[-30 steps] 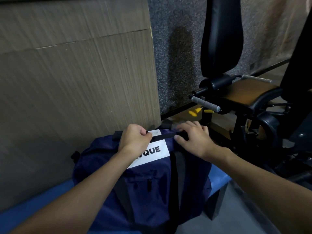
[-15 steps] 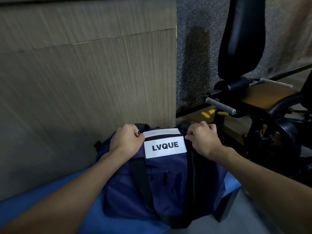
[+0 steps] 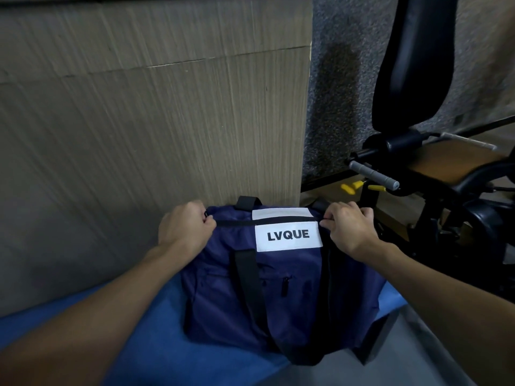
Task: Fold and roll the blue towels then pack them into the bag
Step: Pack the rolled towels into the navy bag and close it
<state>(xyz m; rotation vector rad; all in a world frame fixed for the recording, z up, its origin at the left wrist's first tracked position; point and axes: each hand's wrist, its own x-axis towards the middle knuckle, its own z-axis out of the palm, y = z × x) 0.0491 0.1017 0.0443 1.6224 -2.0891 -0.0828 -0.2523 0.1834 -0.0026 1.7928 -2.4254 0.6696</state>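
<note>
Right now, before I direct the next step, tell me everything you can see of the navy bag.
The navy bag is a soft duffel of thin, nylon-like fabric, lying on the blue padded surface with its top end by the wood-grain wall panel. A white patch reads LVQUE. A black strap runs down its front beside a small zipped pocket. A black zip line crosses the top and looks closed. The left hand grips its top left corner; the right hand pinches the top right.

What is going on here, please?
A person holds a navy bag by its top edge, the left hand at one end of the black zip line, the right hand at the other. The bag lies on a blue surface against a wall, and its top looks closed.
</note>
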